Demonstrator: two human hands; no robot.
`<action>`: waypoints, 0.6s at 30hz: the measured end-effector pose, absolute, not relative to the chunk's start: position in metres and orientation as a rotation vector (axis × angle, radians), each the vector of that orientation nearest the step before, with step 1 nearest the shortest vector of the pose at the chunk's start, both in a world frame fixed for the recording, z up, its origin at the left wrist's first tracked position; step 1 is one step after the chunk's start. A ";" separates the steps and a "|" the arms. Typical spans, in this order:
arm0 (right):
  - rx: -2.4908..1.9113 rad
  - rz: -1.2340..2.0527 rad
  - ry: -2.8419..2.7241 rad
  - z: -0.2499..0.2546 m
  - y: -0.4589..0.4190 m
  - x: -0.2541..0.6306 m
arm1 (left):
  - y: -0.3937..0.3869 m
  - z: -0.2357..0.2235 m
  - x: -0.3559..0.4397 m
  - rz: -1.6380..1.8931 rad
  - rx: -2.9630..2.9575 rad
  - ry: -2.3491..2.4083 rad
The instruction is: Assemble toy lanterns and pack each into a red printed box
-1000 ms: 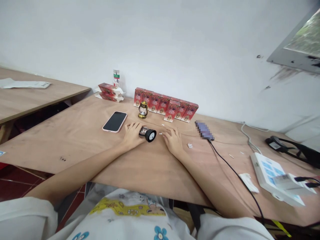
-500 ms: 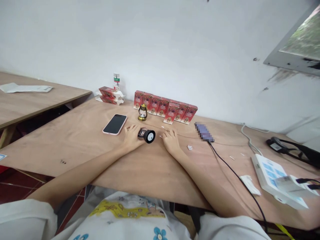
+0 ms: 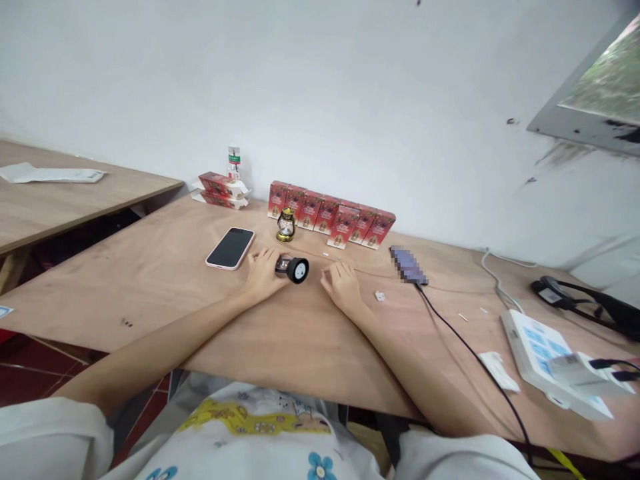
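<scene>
Lanterns: two, a black lantern (image 3: 291,268) and a gold lantern (image 3: 285,225).
Red boxes (image 3: 309,210): eight that can be made out, standing against the wall (image 3: 320,100); one is mostly hidden behind another.
Open-flapped boxes (image 3: 221,190): two, lying stacked, with one bottle (image 3: 234,162) behind them.
Phones: two, a pink-edged phone (image 3: 231,248) on the left and a cabled phone (image 3: 409,265) on the right.
Power strip (image 3: 537,343): one, at the far right.
Black lantern's look: dark body, clear middle section, wide round black base with a pale disc on its underside.
Black lantern's direction: tipped on its side, long axis running roughly left to right; the base faces right and towards the person, the top end hidden by fingers.
Black lantern's place: over the middle of the table (image 3: 300,347), in front of the upright gold lantern.
Left hand (image 3: 263,272): closed around the black lantern's top end.
Right hand (image 3: 343,283): fingers curled close together, apart from the lantern; cannot tell whether anything is pinched there.
</scene>
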State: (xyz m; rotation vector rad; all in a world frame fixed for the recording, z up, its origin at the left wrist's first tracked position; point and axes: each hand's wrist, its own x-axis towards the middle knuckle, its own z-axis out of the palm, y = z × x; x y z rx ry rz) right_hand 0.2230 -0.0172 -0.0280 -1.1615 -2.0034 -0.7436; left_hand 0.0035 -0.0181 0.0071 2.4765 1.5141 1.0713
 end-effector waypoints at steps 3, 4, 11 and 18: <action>-0.983 -0.625 -1.941 -0.027 -0.025 0.216 | -0.018 0.008 0.004 1.016 2.477 1.557; -0.934 -0.572 -1.934 -0.027 -0.028 0.213 | -0.018 0.008 0.004 0.994 2.483 1.569; -0.818 -0.358 -2.028 -0.027 -0.048 0.192 | -0.017 0.005 0.003 0.981 2.550 1.608; -0.786 -0.370 -1.994 -0.021 -0.055 0.186 | -0.018 0.003 0.005 0.980 2.637 1.585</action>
